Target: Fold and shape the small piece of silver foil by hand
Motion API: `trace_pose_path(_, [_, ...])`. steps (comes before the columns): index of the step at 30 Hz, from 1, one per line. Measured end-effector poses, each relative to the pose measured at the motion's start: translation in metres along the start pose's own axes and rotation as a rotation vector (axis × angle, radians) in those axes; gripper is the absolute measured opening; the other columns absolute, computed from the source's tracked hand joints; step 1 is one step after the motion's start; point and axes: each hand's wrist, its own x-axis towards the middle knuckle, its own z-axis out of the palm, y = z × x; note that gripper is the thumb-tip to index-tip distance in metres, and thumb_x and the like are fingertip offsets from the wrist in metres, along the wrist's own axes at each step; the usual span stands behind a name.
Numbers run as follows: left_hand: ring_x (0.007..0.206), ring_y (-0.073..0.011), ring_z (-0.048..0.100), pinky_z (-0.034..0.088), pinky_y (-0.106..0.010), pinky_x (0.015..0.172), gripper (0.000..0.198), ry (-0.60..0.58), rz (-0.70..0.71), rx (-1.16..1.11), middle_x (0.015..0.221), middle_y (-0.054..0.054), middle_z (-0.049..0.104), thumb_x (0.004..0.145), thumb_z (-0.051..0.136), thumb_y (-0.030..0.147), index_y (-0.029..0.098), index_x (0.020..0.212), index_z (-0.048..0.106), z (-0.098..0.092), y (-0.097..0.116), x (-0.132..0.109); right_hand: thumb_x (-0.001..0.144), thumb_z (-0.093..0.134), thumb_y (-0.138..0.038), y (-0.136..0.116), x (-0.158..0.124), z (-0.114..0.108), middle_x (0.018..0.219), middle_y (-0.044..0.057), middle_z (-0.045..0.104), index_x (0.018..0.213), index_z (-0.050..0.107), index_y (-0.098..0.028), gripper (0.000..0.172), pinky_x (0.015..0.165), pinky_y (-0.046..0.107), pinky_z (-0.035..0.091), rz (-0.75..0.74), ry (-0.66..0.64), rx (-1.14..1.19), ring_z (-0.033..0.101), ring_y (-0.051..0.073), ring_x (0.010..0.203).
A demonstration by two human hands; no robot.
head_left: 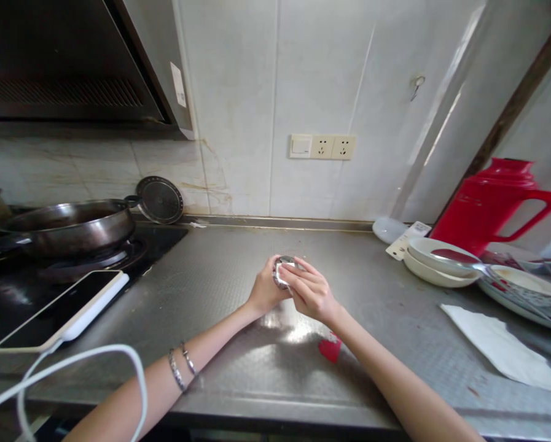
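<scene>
Over the middle of the steel counter [238, 380], my left hand [263, 291] is closed around a small round silvery object [288, 260]. What kind of object it is cannot be made out, as fingers cover much of it. My right hand [311, 291] pinches a small white pad [282, 270], perhaps folded tissue, and presses it against the object's face. Below the right wrist a crumpled red scrap [330, 348] lies on the counter.
To the left are a steel pan [82, 227] on the stove, a round black disc [160, 199], and a phone [63, 310] with a white cable [139, 374]. At right sit stacked bowls [434, 273], a red thermos jug [487, 199] and a white tissue [500, 350].
</scene>
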Motion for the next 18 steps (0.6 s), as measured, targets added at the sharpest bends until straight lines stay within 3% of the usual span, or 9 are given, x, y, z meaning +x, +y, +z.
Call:
trace_pose_path(7, [0.083,-0.0169,0.065,0.051,-0.026,0.073,0.063,0.004,0.003,-0.051,0.097,-0.003,0.068,0.058,0.077,0.029,0.019,0.114,0.049,0.004,-0.001,-0.001,0.086,0.04,-0.003,0.01,-0.001,-0.006,0.112,0.012,0.069,0.124,0.054,-0.017,0.043,0.107,0.047,0.042,0.04,0.002,-0.041,0.063,0.02,0.11])
trace_pose_path(14, [0.085,-0.0201,0.066,0.051,-0.031,0.078,0.055,0.004,0.025,-0.046,0.093,-0.005,0.068,0.061,0.074,0.025,0.017,0.109,0.049,-0.001,-0.001,0.002,0.087,0.042,-0.004,-0.003,-0.002,0.0,0.115,0.012,0.068,0.124,0.054,-0.017,0.041,0.107,0.045,0.042,-0.015,-0.038,0.013,0.059,0.02,0.115])
trace_pose_path(18, [0.084,-0.0197,0.066,0.051,-0.03,0.076,0.061,-0.001,0.017,-0.131,0.094,-0.005,0.068,0.057,0.078,0.025,0.017,0.109,0.048,-0.001,-0.001,0.004,0.087,0.042,-0.004,0.0,-0.001,-0.001,0.113,0.01,0.069,0.124,0.055,-0.018,0.041,0.11,0.047,0.038,0.014,-0.038,0.038,0.06,0.019,0.114])
